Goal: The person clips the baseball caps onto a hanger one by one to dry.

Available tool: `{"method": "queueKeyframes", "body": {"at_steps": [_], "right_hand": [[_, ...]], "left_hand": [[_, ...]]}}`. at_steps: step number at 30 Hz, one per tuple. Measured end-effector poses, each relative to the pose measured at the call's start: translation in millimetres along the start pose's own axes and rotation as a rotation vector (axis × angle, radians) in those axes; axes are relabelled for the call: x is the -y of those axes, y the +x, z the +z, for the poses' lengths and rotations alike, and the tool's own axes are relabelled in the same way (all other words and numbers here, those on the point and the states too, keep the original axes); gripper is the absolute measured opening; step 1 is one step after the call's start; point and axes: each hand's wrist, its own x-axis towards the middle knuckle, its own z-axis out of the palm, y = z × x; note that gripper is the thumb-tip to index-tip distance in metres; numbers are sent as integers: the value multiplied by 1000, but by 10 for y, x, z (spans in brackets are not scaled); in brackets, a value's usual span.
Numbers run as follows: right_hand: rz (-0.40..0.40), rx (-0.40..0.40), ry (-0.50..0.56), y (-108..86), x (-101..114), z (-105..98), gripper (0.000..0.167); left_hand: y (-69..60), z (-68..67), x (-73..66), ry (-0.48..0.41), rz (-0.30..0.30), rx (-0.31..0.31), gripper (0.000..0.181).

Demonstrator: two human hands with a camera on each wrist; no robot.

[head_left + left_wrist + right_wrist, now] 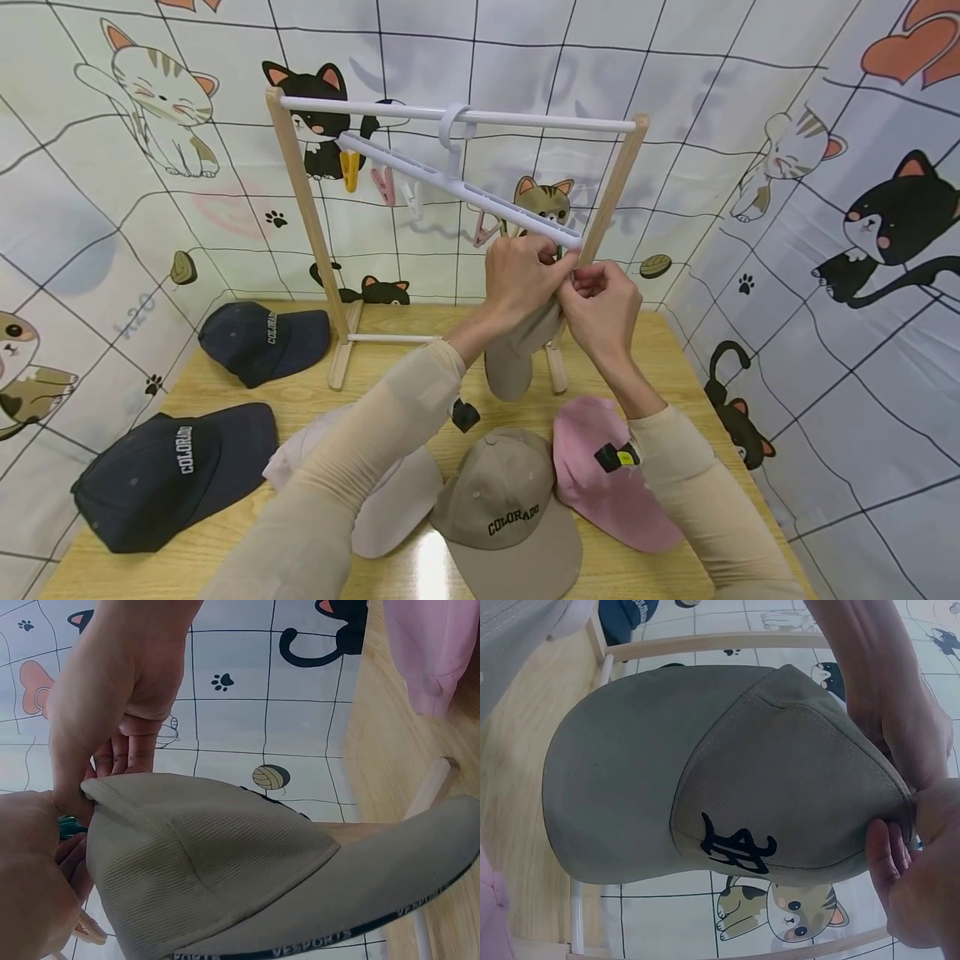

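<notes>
Over the tabletop (300, 400), I see a beige cap (727, 772) hanging brim-down below the fingers (885, 859). The right hand (603, 308) pinches its edge; the left hand (521, 279) grips a green clip (71, 827) beside it.

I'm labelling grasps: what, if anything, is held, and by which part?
Right hand: beige cap, by the end opposite its brim. Left hand: seemingly a green clip, part unclear.
</notes>
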Motion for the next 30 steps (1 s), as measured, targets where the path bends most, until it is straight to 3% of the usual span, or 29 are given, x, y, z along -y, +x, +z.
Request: {"method": "queueKeyframes", "body": {"at_steps": [17, 30], "right_hand": [[-36, 45, 14, 54, -30, -11, 22], [20, 115, -25, 154, -149, -16, 25]], "left_hand": [[3, -24, 21, -92, -87, 71, 52], [-45, -15, 117, -103, -130, 197, 23]]}}
